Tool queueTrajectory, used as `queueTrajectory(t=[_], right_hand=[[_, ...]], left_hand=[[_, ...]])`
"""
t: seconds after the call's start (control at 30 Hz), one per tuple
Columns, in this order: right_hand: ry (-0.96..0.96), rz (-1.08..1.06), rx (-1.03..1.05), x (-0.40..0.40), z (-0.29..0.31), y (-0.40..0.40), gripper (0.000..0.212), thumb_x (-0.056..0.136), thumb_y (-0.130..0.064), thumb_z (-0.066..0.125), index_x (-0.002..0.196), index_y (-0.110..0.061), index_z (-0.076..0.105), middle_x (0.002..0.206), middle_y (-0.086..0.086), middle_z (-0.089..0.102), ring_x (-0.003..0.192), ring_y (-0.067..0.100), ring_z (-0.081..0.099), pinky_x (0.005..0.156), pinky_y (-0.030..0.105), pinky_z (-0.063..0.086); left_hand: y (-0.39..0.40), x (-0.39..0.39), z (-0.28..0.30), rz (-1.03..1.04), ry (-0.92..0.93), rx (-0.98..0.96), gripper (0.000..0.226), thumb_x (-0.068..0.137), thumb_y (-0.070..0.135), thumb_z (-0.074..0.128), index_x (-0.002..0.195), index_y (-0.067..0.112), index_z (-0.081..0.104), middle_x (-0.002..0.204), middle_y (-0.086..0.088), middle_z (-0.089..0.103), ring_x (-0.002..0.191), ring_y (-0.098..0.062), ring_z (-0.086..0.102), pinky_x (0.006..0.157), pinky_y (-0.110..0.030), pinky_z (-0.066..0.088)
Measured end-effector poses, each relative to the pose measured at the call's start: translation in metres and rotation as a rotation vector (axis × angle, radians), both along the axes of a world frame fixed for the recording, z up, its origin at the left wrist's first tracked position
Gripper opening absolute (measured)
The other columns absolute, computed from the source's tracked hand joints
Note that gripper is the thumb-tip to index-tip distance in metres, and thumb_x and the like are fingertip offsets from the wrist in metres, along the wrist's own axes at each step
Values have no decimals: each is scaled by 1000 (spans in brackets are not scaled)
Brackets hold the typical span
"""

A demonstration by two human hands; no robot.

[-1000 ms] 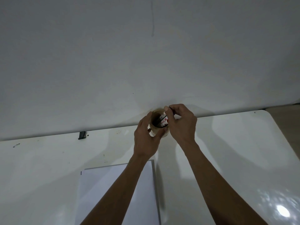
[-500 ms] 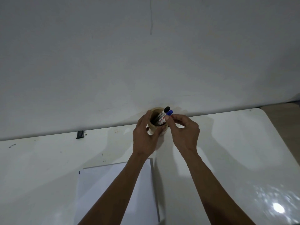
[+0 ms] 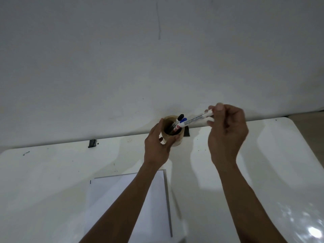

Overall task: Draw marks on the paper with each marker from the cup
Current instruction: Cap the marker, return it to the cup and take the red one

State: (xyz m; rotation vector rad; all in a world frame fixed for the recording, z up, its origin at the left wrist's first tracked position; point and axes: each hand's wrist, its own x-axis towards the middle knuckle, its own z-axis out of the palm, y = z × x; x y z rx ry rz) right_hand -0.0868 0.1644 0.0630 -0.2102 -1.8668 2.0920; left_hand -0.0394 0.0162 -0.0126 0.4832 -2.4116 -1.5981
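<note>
A blue-capped marker is pinched in the right hand, its cap end just above the cup rim. The cup is gripped around its side by the left hand. A black-capped marker is left leaning inside. The cup is set at the table back edge, against the wall. Paper is laid nearer, partly hidden under the left forearm.

You have only one view, the head camera. It looks forward and down from above the white table, toward the wall behind it, with both forearms close below the lens.
</note>
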Motion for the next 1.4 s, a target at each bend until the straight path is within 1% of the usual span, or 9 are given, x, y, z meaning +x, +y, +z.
queueTrajectory(t=[0.1, 0.27, 0.33, 0.43, 0.53, 0.67, 0.93, 1.2, 1.4], right_hand=[[84, 22, -54, 4, 21, 5, 11, 104, -19, 55, 94, -22, 55, 90, 7, 67, 83, 28, 75, 77, 44, 61], [-82, 203, 7, 23, 6, -6, 12, 93, -21, 74, 96, -23, 62, 81, -5, 72, 62, 21, 67, 64, 36, 56], [-180, 327, 54, 42, -8, -17, 22, 82, -22, 84, 91, -28, 65, 85, 0, 77, 70, 22, 71, 71, 40, 58], [-278, 513, 172, 71, -18, -35, 39, 68, -18, 94, 93, -27, 65, 86, -4, 78, 83, 16, 75, 84, 39, 61], [-333, 625, 285, 99, -12, -53, 52, 63, -16, 97, 96, -30, 59, 77, -14, 76, 75, 9, 73, 75, 23, 60], [-313, 713, 363, 130, -2, -80, 54, 63, -16, 97, 97, -27, 56, 76, -6, 78, 73, 10, 74, 70, 21, 59], [-228, 819, 576, 180, -1, -111, 28, 67, -18, 95, 82, -26, 73, 76, -10, 74, 66, 3, 65, 55, 15, 49], [-343, 678, 100, 228, 1, -133, 36, 69, -6, 90, 99, -8, 70, 81, 9, 81, 65, 20, 73, 60, 26, 57], [-534, 569, -256, 262, -12, -158, 38, 62, -18, 87, 95, -9, 71, 79, 9, 74, 70, 21, 70, 65, 29, 56]], left_hand=[[-6, 2, 3, -11, -76, -32, 69, 87, 38, 75, 148, 27, 43, 141, 14, 54, 127, -5, 50, 95, -33, 54], [-22, 26, 27, 171, -121, 37, 56, 91, 47, 65, 142, 26, 52, 140, 5, 58, 126, -7, 54, 74, 4, 42], [-32, 42, 40, 179, -95, 39, 46, 92, 48, 63, 133, 27, 62, 130, 10, 65, 119, -2, 59, 84, -3, 48], [-49, 69, 59, 109, -100, 76, 30, 92, 47, 65, 116, 29, 73, 111, 16, 74, 107, 3, 65, 94, -38, 58], [-64, 96, 77, 2, -130, 51, 17, 91, 39, 69, 100, 28, 79, 103, 17, 76, 100, 0, 67, 86, -32, 58], [-92, 134, 86, -39, -141, 48, 10, 90, 31, 72, 87, 26, 80, 96, 12, 76, 93, -7, 69, 80, -29, 57], [-151, 207, 79, 163, -53, 258, 15, 90, 29, 71, 82, 20, 79, 77, -6, 73, 74, -10, 62, 78, -33, 54], [-179, 269, 60, 151, -31, 431, 9, 92, 13, 68, 95, 7, 75, 83, -10, 76, 74, -18, 67, 83, -37, 58], [-177, 294, 53, 99, -50, 364, 9, 87, 11, 74, 94, 8, 79, 79, 1, 77, 67, -8, 62, 70, -20, 53]])
